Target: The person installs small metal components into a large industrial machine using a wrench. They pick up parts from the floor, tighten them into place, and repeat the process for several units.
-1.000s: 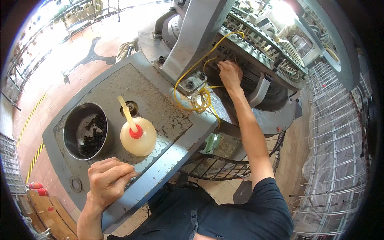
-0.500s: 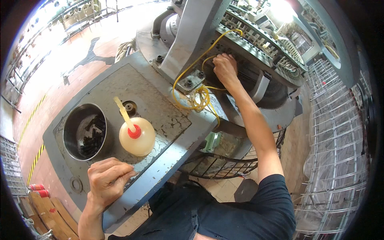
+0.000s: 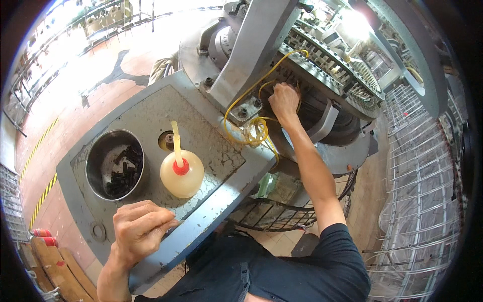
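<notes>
My left hand (image 3: 143,229) is over the near edge of the grey machine table (image 3: 108,234), thumb and fingers pinched together. Anything between those fingertips is too small to make out. My right hand (image 3: 284,102) reaches under the rim of the round machine head (image 3: 322,80), beside a thin yellow tube (image 3: 261,90). Its fingers are curled and partly hidden against the dark machine, so what they grip does not show. Just beyond my left hand stand a round squeeze bottle (image 3: 182,181) with a red collar and yellowish spout, and a metal bowl (image 3: 92,173) holding several black cylindrical pieces (image 3: 123,176).
A flat ring (image 3: 98,232) lies on the table's left part. The yellow tube's coil (image 3: 256,132) rests by the bolted foot of a grey upright (image 3: 246,65). Below the machine is a black wire guard (image 3: 271,214); wire racks (image 3: 420,201) stand at right.
The whole view has shifted slightly, with table and machine lower in the picture. My right hand stays under the machine rim, its wrist a little more bent. My left hand keeps its pinch.
</notes>
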Action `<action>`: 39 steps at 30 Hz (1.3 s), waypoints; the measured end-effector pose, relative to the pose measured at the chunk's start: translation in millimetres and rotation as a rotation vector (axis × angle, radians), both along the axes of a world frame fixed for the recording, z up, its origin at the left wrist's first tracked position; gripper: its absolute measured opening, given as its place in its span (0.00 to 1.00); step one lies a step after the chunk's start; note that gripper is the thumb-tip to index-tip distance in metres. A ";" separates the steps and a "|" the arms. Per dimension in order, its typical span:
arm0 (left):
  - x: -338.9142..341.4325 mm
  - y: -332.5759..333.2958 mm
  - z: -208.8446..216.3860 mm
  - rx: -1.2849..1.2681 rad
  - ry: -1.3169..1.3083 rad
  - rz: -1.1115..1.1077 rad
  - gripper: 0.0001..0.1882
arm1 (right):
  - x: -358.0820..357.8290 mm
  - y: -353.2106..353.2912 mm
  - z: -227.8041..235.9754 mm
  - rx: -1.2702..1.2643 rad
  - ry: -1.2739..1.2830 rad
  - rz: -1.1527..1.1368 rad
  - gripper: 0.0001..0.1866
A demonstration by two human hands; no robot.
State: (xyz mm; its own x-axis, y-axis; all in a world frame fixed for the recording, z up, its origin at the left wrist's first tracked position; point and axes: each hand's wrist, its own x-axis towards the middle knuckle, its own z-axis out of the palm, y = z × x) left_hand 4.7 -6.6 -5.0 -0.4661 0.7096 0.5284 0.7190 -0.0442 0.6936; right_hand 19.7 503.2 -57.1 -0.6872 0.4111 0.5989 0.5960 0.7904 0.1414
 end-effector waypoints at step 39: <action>-4.6 -0.4 12.4 0.078 0.043 -0.015 0.08 | -37.8 14.1 -44.9 -0.580 0.745 -0.076 0.08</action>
State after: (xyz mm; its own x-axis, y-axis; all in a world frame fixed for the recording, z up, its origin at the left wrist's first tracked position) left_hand 0.1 -7.0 7.4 -0.4310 0.6725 0.6016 0.7470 -0.1080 0.6560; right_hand -18.1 517.3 -102.0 -0.1692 0.8106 0.5607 0.4270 0.5730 -0.6995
